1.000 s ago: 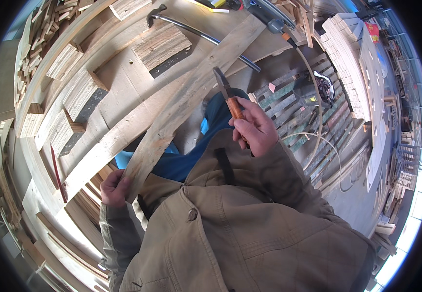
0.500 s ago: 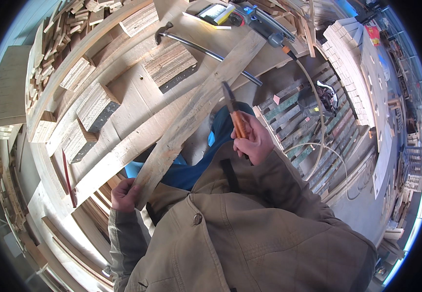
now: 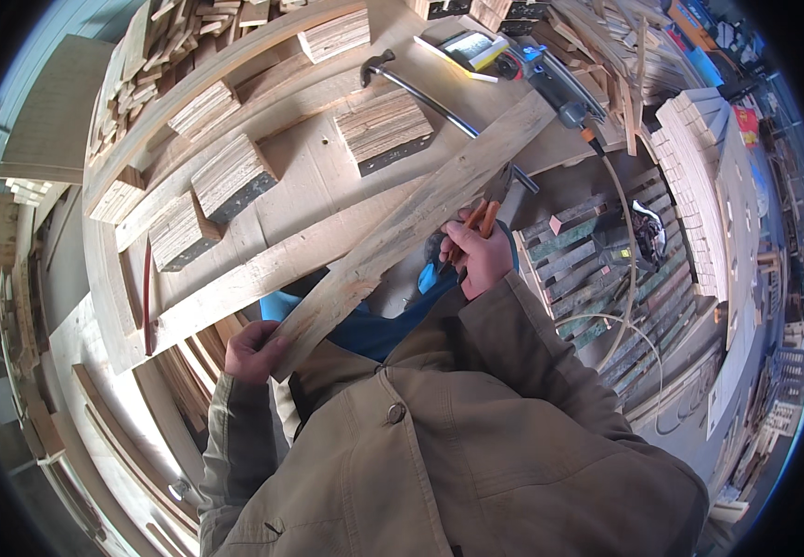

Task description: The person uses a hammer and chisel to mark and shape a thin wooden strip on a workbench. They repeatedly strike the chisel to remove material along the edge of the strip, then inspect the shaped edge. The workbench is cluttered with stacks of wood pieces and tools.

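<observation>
A long, worn wooden board [image 3: 392, 246] slants from my lap up to the right, its far end over the workbench. My left hand [image 3: 255, 351] is closed on the board's near end, thumb on top. In my right hand [image 3: 479, 252] is a pair of pincers with orange handles [image 3: 489, 219]; the handles stand slightly apart. Their dark head lies beside the board's right edge; whether it touches the wood I cannot tell. A claw hammer [image 3: 420, 95] rests on the bench, partly hidden under the board.
A wooden frame with blocks [image 3: 383, 130] fixed in it covers the bench [image 3: 281, 200]. A red pencil-like stick [image 3: 148, 297] lies at left. An air tool [image 3: 569, 113] with a hose [image 3: 626, 213] sits at far right, above a slatted pallet [image 3: 597, 278]. Wood scraps [image 3: 142, 70] are piled behind.
My view has shifted, so the bench appears farther right. The pincers' handles have spread apart, and the tool has come closer to the board's edge. My left hand keeps its hold.
</observation>
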{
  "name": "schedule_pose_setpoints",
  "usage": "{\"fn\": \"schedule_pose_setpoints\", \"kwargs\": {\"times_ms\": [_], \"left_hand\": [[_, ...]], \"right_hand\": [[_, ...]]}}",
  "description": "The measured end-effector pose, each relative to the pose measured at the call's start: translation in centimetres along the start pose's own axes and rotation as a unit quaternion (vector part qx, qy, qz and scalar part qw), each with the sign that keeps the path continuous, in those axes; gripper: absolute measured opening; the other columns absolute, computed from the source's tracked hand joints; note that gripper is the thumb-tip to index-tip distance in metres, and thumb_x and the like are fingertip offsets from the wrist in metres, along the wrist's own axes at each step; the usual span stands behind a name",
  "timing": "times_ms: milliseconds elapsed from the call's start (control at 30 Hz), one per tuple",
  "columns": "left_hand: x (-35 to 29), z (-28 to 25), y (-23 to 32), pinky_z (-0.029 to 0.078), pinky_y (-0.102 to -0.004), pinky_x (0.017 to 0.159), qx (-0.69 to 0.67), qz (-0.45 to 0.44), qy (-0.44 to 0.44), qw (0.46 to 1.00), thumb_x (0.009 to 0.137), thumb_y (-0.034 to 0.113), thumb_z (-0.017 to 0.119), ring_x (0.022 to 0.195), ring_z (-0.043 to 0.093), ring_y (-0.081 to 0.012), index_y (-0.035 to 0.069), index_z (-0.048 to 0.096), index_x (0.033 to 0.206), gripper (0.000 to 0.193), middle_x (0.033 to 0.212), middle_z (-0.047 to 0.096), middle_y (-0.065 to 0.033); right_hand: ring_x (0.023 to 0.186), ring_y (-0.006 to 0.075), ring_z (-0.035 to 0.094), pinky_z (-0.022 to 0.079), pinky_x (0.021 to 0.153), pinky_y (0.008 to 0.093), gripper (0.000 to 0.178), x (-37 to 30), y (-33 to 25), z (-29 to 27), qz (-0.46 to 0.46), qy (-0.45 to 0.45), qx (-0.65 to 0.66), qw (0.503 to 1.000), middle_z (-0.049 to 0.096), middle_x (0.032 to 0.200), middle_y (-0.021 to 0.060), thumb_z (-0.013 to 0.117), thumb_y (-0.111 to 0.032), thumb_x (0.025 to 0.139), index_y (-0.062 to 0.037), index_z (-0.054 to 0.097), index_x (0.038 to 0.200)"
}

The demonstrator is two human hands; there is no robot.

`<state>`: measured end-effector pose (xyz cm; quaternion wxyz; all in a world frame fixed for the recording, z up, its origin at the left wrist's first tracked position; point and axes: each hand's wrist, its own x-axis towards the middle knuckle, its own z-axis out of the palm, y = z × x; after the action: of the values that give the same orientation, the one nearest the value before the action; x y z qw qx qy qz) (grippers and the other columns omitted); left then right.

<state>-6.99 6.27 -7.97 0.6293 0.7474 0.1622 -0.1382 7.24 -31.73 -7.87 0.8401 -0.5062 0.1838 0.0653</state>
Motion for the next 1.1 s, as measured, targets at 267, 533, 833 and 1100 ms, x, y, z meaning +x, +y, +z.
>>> {"fn": "schedule_pose_setpoints", "kwargs": {"times_ms": [267,533,833,1100], "left_hand": [[-0.6,-1.4,-0.5,0.055,-0.0273,0.077,-0.019,-0.015,0.021,0.999,0.093,0.019,0.077,0.086,0.067,-0.0104,-0.004,0.069,0.118,0.035,0.099,0.075,-0.0072],[-0.4,-1.2,-1.5,0.056,-0.0282,0.080,-0.044,-0.004,0.006,0.999,0.090,0.010,0.079,0.088,0.068,-0.0122,-0.003,0.070,0.118,0.032,0.102,0.075,-0.0077],[-0.9,-1.7,-1.7,0.057,-0.0293,0.081,-0.068,-0.012,0.045,0.997,0.086,0.003,0.080,0.089,0.069,-0.0135,-0.002,0.071,0.116,0.032,0.102,0.075,-0.0075],[-1.2,-4.0,-3.6,0.055,-0.0405,0.097,-0.414,0.084,0.000,0.907,0.095,0.045,0.071,0.107,0.067,-0.0250,-0.004,0.065,0.125,0.058,0.118,0.070,-0.0134]], "right_hand": [[0.073,0.0162,0.064,0.054,0.063,0.0338,0.018,1.5,2.1,1.3,0.021,0.014,0.000,1.000,0.064,0.090,0.0048,0.071,-0.012,0.095,-0.0027,0.062,0.109],[0.073,0.0162,0.062,0.054,0.065,0.0339,0.013,1.6,2.6,1.4,0.001,0.005,0.039,0.999,0.063,0.087,0.0043,0.069,-0.008,0.096,-0.0033,0.062,0.105],[0.074,0.0166,0.061,0.054,0.068,0.0365,0.012,1.0,2.7,1.6,0.019,0.017,0.066,0.998,0.062,0.086,0.0053,0.066,-0.005,0.095,-0.0032,0.061,0.106],[0.070,0.0167,0.061,0.053,0.065,0.0324,0.020,-0.2,0.9,2.9,0.011,-0.009,0.096,0.995,0.062,0.085,0.0059,0.070,-0.009,0.092,-0.0020,0.059,0.107]]}}
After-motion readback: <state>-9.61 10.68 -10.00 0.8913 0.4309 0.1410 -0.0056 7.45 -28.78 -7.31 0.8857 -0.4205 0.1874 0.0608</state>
